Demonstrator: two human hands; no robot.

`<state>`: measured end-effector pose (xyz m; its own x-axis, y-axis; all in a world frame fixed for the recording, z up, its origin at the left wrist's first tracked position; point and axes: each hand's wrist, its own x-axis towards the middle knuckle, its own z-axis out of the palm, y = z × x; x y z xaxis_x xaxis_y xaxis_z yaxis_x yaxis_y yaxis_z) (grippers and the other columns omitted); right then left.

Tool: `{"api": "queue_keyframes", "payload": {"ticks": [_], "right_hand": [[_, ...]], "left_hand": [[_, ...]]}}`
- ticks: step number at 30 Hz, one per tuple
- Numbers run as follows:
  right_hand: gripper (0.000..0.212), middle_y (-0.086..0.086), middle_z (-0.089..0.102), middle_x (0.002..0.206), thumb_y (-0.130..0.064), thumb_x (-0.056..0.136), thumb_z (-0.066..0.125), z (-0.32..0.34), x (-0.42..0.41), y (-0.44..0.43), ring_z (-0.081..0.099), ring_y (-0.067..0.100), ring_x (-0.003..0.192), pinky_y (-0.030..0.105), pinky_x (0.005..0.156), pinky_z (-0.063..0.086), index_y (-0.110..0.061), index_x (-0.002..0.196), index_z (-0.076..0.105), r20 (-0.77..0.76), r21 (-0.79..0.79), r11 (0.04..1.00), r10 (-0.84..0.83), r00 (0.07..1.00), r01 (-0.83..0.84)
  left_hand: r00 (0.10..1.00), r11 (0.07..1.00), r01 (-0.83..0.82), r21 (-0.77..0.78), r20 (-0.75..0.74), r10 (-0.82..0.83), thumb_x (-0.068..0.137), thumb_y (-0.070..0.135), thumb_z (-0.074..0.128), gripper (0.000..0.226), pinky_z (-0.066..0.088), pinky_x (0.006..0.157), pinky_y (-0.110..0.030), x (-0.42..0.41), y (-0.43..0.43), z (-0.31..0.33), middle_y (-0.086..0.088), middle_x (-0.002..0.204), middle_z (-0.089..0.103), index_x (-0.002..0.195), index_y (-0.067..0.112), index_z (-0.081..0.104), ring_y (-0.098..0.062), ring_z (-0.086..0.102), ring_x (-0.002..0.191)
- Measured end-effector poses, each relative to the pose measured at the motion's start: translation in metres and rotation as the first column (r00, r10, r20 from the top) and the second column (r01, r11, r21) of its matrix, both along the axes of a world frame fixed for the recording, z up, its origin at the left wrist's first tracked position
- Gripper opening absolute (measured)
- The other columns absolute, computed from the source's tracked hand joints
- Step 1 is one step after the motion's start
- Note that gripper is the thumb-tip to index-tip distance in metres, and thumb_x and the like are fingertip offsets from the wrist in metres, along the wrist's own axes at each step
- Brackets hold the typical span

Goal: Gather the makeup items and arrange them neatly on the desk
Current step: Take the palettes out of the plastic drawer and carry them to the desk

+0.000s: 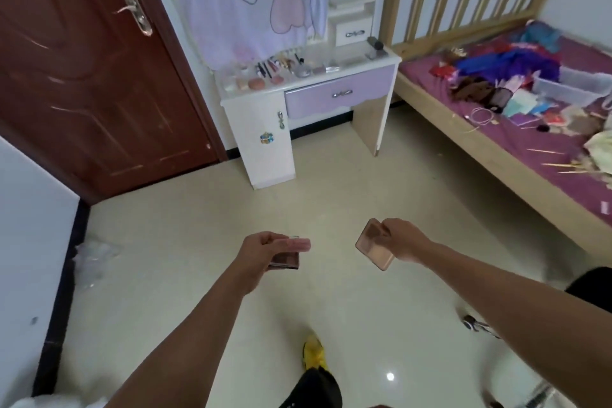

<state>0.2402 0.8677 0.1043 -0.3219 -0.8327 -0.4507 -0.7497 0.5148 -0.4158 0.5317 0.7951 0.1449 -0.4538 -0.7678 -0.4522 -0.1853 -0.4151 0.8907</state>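
Note:
My left hand (265,250) holds a dark brown flat makeup case (286,262) over the floor, fingers stretched across its top. To its right, my right hand (399,240) grips a rose-brown makeup palette (372,247), tilted on edge. Both hands are out in front of me, well short of the white and purple desk (364,64) at the far wall. Several makeup items (275,71) lie on the desk's left half: brushes, pencils, round compacts and small jars.
A brown door (99,76) stands left of the desk. A wooden bed (496,156) with a purple sheet and scattered clothes, a clear box (569,86) and sticks runs along the right. Pale tiled floor (331,189) lies between me and the desk. My yellow shoe (313,353) shows below.

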Motion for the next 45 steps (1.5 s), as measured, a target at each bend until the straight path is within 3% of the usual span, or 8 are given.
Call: {"api": "queue_keyframes", "payload": {"ticks": [5, 9, 11, 15, 20, 25, 37, 45], "right_hand": [[0.021, -0.002, 0.057, 0.08, -0.038, 0.091, 0.056, 0.018, -0.033, -0.109, 0.056, 0.02, 0.076, 0.032, 0.061, 0.037, -0.019, 0.081, 0.051, 0.014, -0.02, 0.996, -0.092, 0.996, 0.092], [0.022, 0.0, 0.058, 0.082, -0.038, 0.091, 0.057, 0.026, -0.063, -0.185, 0.055, 0.019, 0.075, 0.032, 0.061, 0.036, -0.016, 0.086, 0.055, 0.043, -0.04, 0.989, -0.142, 0.989, 0.144], [0.021, 0.001, 0.059, 0.084, -0.037, 0.092, 0.058, 0.023, -0.086, -0.224, 0.056, 0.02, 0.077, 0.031, 0.061, 0.037, -0.016, 0.088, 0.056, 0.045, -0.039, 0.986, -0.158, 0.986, 0.16], [0.02, 0.0, 0.058, 0.084, -0.035, 0.093, 0.058, 0.008, -0.135, -0.296, 0.056, 0.019, 0.078, 0.031, 0.063, 0.038, -0.016, 0.092, 0.057, 0.028, -0.024, 0.987, -0.156, 0.987, 0.156], [0.019, 0.001, 0.059, 0.085, -0.036, 0.09, 0.059, -0.011, -0.211, -0.415, 0.057, 0.019, 0.079, 0.03, 0.061, 0.038, -0.017, 0.087, 0.056, 0.051, -0.006, 0.987, -0.162, 0.986, 0.162], [0.019, 0.0, 0.057, 0.088, -0.036, 0.09, 0.058, 0.003, -0.269, -0.537, 0.055, 0.02, 0.081, 0.031, 0.062, 0.036, -0.018, 0.09, 0.054, 0.037, 0.006, 0.993, -0.119, 0.992, 0.119], [0.012, -0.005, 0.062, 0.078, -0.031, 0.087, 0.059, -0.009, -0.334, -0.751, 0.059, 0.011, 0.07, 0.026, 0.056, 0.04, -0.023, 0.08, 0.056, 0.133, 0.016, 0.993, -0.116, 0.984, 0.115], [0.014, 0.005, 0.068, 0.091, -0.031, 0.089, 0.062, -0.002, -0.388, -0.888, 0.06, 0.021, 0.079, 0.029, 0.062, 0.04, -0.017, 0.091, 0.061, 0.098, -0.019, 0.968, -0.246, 0.964, 0.249]], "left_hand": [[0.997, 0.997, 0.071, -0.011, 0.01, -0.071, 0.061, 0.027, 0.086, 0.049, 0.051, 0.096, -0.051, -0.037, -0.129, 0.024, -0.013, 0.103, 0.074, 0.097, 0.001, 0.065, -0.03, 0.068, 0.105], [0.993, 0.993, 0.116, -0.001, 0.006, -0.116, 0.075, 0.017, 0.078, 0.035, 0.049, 0.098, -0.053, -0.078, -0.223, 0.034, -0.015, 0.104, 0.073, 0.1, -0.001, 0.063, -0.028, 0.069, 0.105], [0.991, 0.991, 0.136, -0.001, -0.009, -0.136, 0.065, 0.026, 0.081, 0.043, 0.049, 0.098, -0.053, -0.101, -0.265, 0.033, -0.016, 0.105, 0.073, 0.096, 0.0, 0.066, -0.03, 0.068, 0.106], [0.987, 0.987, 0.16, -0.009, 0.014, -0.16, 0.055, 0.032, 0.084, 0.048, 0.052, 0.095, -0.051, -0.146, -0.339, 0.022, -0.015, 0.105, 0.073, 0.091, 0.003, 0.071, -0.032, 0.067, 0.107], [0.984, 0.99, 0.143, 0.009, 0.101, -0.144, 0.069, 0.021, 0.084, 0.038, 0.055, 0.091, -0.046, -0.211, -0.455, 0.009, -0.012, 0.103, 0.074, 0.099, 0.0, 0.074, -0.031, 0.067, 0.098], [0.996, 0.998, 0.055, -0.004, 0.072, -0.055, 0.076, 0.008, 0.077, 0.03, 0.055, 0.063, -0.026, -0.27, -0.55, 0.022, -0.009, 0.085, 0.075, 0.1, -0.009, 0.07, -0.016, 0.071, 0.072], [0.994, 0.999, 0.023, 0.023, 0.102, -0.026, 0.065, 0.02, 0.088, 0.042, 0.058, 0.077, -0.04, -0.338, -0.767, -0.005, -0.018, 0.096, 0.074, 0.096, -0.004, 0.073, -0.038, 0.07, 0.088], [0.976, 0.992, 0.121, 0.04, 0.178, -0.126, 0.054, 0.028, 0.092, 0.039, 0.059, 0.073, -0.034, -0.41, -0.93, -0.013, -0.01, 0.09, 0.076, 0.084, 0.008, 0.079, -0.026, 0.073, 0.085]]}}
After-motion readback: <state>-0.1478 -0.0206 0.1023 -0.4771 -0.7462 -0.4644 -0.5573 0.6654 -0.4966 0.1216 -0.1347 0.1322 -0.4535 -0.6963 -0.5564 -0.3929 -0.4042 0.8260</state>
